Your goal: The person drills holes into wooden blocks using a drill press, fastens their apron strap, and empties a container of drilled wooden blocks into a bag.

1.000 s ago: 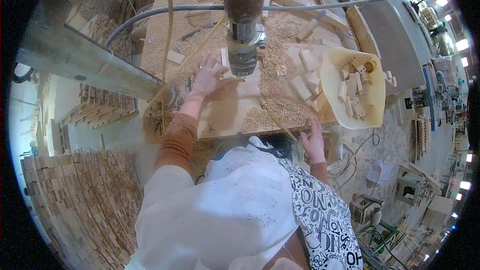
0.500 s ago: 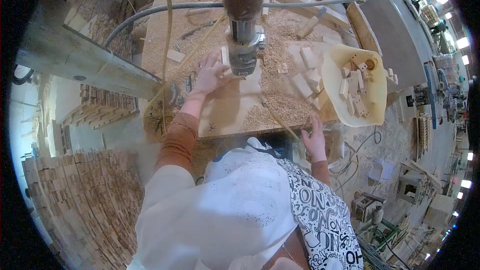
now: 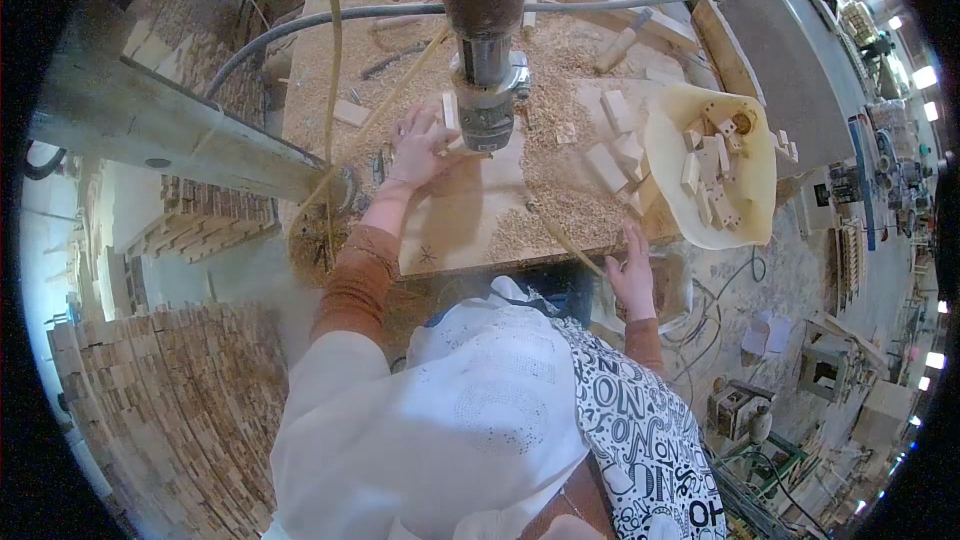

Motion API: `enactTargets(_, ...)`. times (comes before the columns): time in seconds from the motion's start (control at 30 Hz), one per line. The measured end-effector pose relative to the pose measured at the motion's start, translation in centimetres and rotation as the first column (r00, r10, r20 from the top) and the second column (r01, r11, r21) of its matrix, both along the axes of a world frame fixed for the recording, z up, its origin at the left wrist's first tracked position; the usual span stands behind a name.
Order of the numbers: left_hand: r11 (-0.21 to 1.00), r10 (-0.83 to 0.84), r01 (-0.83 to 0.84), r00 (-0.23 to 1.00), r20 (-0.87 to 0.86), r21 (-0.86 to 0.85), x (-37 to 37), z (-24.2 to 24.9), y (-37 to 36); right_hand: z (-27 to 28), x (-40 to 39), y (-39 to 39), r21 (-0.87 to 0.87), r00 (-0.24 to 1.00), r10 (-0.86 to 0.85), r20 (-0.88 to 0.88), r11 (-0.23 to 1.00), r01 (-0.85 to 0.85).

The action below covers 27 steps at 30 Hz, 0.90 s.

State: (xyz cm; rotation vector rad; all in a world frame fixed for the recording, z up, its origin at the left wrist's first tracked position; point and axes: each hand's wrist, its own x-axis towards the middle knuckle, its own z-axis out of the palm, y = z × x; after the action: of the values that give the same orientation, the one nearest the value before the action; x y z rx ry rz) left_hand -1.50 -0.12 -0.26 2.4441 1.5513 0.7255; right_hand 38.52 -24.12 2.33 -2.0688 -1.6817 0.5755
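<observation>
A drill head (image 3: 487, 120) hangs over the work table (image 3: 450, 230). My left hand (image 3: 418, 148) lies at its left side, with fingers and thumb closed about a small wooden block (image 3: 456, 146) whose far part is hidden under the drill. Just beyond the fingers a pale wooden piece (image 3: 450, 110) stands upright. My right hand (image 3: 632, 280) is at the table's front edge, fingers apart and holding nothing. Close to its left runs a thin yellowish hose (image 3: 572, 242) over the edge.
To the right a cream-coloured basin (image 3: 668, 175) holds several drilled wooden pieces. Loose wooden blocks (image 3: 606, 168) lie beside it among wood shavings (image 3: 560, 105). A grey cable (image 3: 370, 10) crosses above the table. Stacked timber (image 3: 170, 400) stands at the left.
Both hands stay almost where they were, the left at the block beneath the drill, the right at the table edge. The view has shifted only slightly.
</observation>
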Motion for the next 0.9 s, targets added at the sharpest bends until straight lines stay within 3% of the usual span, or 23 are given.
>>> enactTargets(0.7, 0.995, -0.032, 0.030, 0.999, -0.011, -0.090, 0.8, 1.1, -0.4, -0.2, -0.2, 0.0, 0.010, 0.997, -0.072, -0.011, 0.997, 0.072)
enactTargets(0.77, 0.983, 0.023, -0.061, 0.977, -0.212, -0.176, 1.4, 1.9, -0.7, -1.0, 0.1, -0.2, 0.037, 0.999, -0.050, 0.020, 0.998, 0.049)
enactTargets(0.9, 0.948, -0.062, -0.027, 0.961, -0.268, -0.316, 2.9, 2.8, -0.9, 1.3, -0.5, 0.0, -0.004, 0.997, -0.061, -0.037, 0.998, 0.061)
